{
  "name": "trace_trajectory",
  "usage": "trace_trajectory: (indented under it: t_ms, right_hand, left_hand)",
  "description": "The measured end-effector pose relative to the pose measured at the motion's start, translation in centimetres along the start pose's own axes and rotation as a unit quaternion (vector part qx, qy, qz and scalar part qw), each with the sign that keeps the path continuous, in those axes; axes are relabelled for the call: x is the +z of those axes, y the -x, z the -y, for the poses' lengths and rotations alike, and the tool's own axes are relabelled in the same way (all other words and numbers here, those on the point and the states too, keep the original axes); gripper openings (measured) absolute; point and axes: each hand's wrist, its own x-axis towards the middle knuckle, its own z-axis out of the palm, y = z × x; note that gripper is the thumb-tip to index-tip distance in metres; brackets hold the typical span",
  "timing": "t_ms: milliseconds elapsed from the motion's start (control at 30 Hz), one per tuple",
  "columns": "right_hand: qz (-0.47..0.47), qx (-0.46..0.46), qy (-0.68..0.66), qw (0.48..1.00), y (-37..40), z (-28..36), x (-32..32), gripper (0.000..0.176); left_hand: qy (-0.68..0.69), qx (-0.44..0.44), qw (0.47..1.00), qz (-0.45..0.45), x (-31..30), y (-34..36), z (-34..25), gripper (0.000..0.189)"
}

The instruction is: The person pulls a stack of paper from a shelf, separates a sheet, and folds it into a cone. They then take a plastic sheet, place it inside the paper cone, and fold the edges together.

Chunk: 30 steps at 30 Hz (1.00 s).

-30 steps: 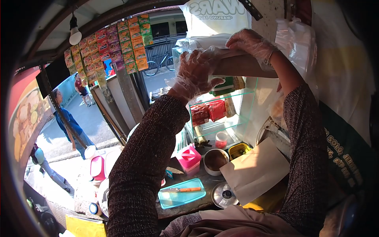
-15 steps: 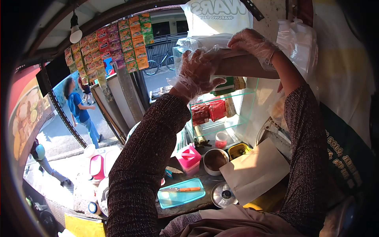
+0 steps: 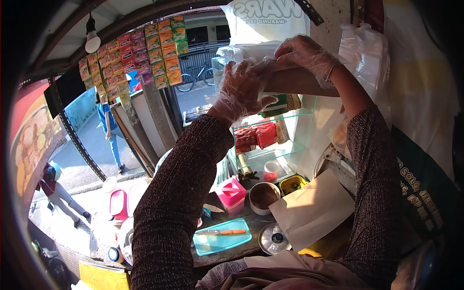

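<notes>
Both my hands wear clear plastic gloves and are raised to the top of a glass display case (image 3: 304,121). My left hand (image 3: 240,89) presses on the near end of a stack of brown wrapping paper (image 3: 297,79) lying on the case. My right hand (image 3: 305,50) pinches the far edge of the same stack, fingers curled over it. A clear plastic wrapper (image 3: 237,52) sits just behind my left hand. Inside the case are red packets (image 3: 255,135) on a shelf.
Below on the counter: a sheet of brown paper (image 3: 311,208), a teal tray (image 3: 205,245) with an orange-handled knife (image 3: 223,232), a pink box (image 3: 231,192), a bowl (image 3: 263,195), a metal lid (image 3: 274,238). Sachet strips (image 3: 145,50) hang at left. People walk on the street (image 3: 112,130).
My right hand's fingers have curled tighter on the paper's far edge; my left hand has barely shifted. A person in blue has walked rightward along the street.
</notes>
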Motion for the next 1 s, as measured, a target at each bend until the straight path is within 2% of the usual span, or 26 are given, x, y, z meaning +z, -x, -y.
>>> trace_trajectory:
  t_ms: [600,900,1000]
  right_hand:
    - [0.007,0.002,-0.083,0.997,-0.3,-1.5,0.1,0.02]
    - [-0.005,-0.009,-0.031,0.999,-0.2,-1.3,-0.2,0.02]
    - [-0.006,0.007,-0.054,0.998,-0.1,-1.2,-0.2,0.021]
  left_hand:
    - [-0.029,-0.005,0.999,0.013,0.1,0.0,0.2,0.077]
    - [-0.024,0.001,1.0,0.0,0.2,0.1,0.2,0.075]
    - [-0.023,0.0,1.0,-0.006,0.2,0.1,0.2,0.073]
